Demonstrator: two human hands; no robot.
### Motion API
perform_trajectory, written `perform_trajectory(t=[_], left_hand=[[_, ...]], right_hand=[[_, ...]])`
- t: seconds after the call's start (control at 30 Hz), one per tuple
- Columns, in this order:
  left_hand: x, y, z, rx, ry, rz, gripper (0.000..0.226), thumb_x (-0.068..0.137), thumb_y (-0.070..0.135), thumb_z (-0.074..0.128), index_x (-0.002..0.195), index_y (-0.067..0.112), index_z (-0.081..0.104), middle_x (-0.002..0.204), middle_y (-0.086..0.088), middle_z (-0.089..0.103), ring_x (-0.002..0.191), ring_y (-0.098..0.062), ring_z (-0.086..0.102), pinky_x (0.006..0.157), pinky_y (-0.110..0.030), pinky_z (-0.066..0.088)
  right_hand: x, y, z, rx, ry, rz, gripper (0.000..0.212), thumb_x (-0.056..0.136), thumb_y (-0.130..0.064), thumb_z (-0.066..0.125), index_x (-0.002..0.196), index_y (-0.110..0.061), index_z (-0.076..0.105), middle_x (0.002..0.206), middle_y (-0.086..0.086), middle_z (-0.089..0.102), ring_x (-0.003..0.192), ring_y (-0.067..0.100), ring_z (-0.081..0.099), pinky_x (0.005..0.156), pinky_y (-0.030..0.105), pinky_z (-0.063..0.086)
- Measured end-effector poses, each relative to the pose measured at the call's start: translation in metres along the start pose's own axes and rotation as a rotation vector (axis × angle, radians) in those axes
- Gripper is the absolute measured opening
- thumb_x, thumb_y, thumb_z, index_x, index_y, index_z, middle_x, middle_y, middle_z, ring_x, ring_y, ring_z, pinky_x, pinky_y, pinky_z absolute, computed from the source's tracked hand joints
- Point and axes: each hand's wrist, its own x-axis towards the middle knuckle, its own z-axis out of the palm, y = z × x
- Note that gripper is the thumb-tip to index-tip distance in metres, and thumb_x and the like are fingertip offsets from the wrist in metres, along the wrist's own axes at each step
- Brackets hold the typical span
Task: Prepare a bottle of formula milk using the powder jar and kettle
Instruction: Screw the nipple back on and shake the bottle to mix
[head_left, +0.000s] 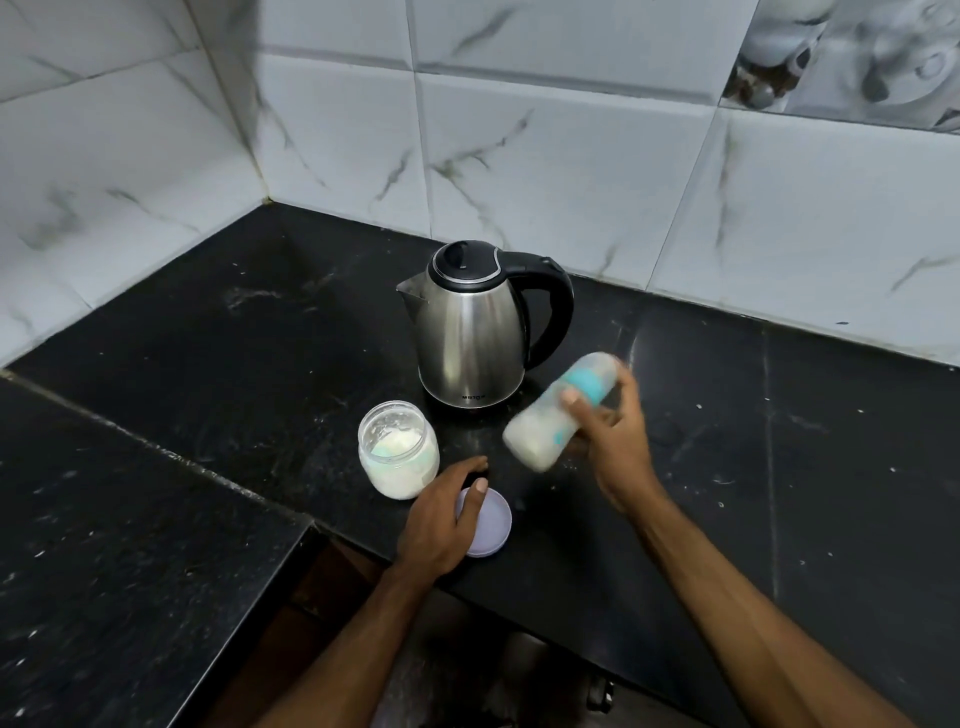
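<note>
My right hand (615, 436) grips a baby bottle (550, 415) with a teal collar, tilted above the counter and blurred; white milk fills its lower end. A steel kettle (470, 327) with a black lid and handle stands behind it, lid down. The open glass powder jar (397, 449) holds white powder and stands left of the bottle. My left hand (441, 519) rests on the jar's pale lilac lid (488, 525), which lies flat near the counter's front edge, thumb on top of it.
The black stone counter (208, 364) runs into a tiled corner at the back left. A lower black ledge (104, 545) sits at the left front. Below the counter edge lies a dark floor area.
</note>
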Motion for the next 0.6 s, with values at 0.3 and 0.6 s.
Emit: perform_trajectory(t=[0.3, 0.6], left_hand=[[0.0, -0.002, 0.001, 0.01, 0.004, 0.009, 0.049, 0.096, 0.049, 0.04, 0.13, 0.021, 0.06, 0.125, 0.009, 0.066, 0.115, -0.001, 0.059, 0.101, -0.028, 0.047], [0.001, -0.004, 0.002, -0.001, -0.001, 0.002, 0.048, 0.097, 0.049, 0.041, 0.131, 0.021, 0.06, 0.126, 0.01, 0.066, 0.117, -0.003, 0.06, 0.101, -0.033, 0.048]], right_hand=[[-0.005, 0.0, 0.0, -0.108, -0.103, -0.022, 0.068, 0.082, -0.009, 0.074, 0.135, -0.033, 0.038, 0.112, 0.012, 0.063, 0.089, 0.019, 0.07, 0.066, 0.038, 0.06], [-0.007, 0.003, 0.0, -0.214, -0.232, -0.019, 0.073, 0.081, -0.007, 0.074, 0.136, -0.035, 0.036, 0.118, 0.016, 0.061, 0.094, 0.022, 0.069, 0.067, 0.033, 0.059]])
